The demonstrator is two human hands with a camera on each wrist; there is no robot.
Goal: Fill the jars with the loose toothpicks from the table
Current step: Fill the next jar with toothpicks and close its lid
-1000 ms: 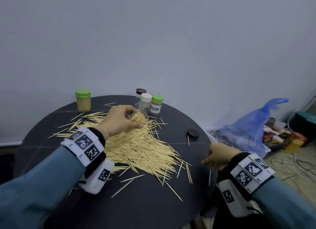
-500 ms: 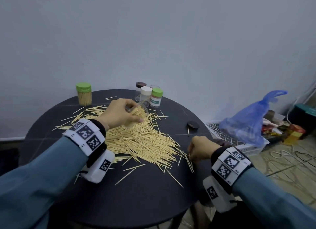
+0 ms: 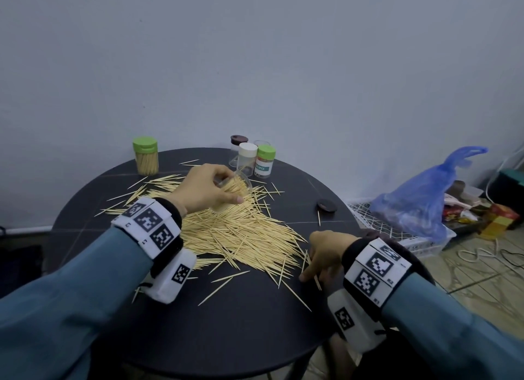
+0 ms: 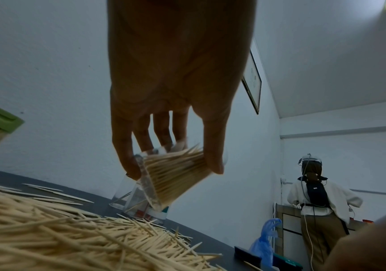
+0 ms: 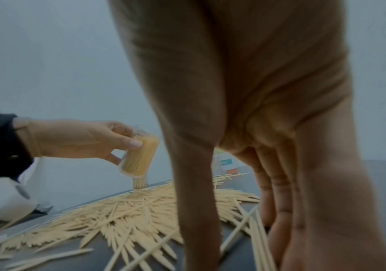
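A big pile of loose toothpicks covers the middle of the round black table. My left hand grips a clear, lidless jar packed with toothpicks and holds it tilted just above the pile's far side; the same jar shows between thumb and fingers in the left wrist view. My right hand is down at the pile's near right edge. Its thumb and fingers close around a few toothpicks lying on the table.
A full jar with a green lid stands at the back left. A brown-lidded, a white-lidded and a green-lidded jar cluster at the back. A loose dark lid lies at the right. A blue bag sits beside the table.
My right hand has come in from beyond the table's right edge to the pile's right side and lowered onto toothpicks. The left hand keeps the jar tilted over the pile.
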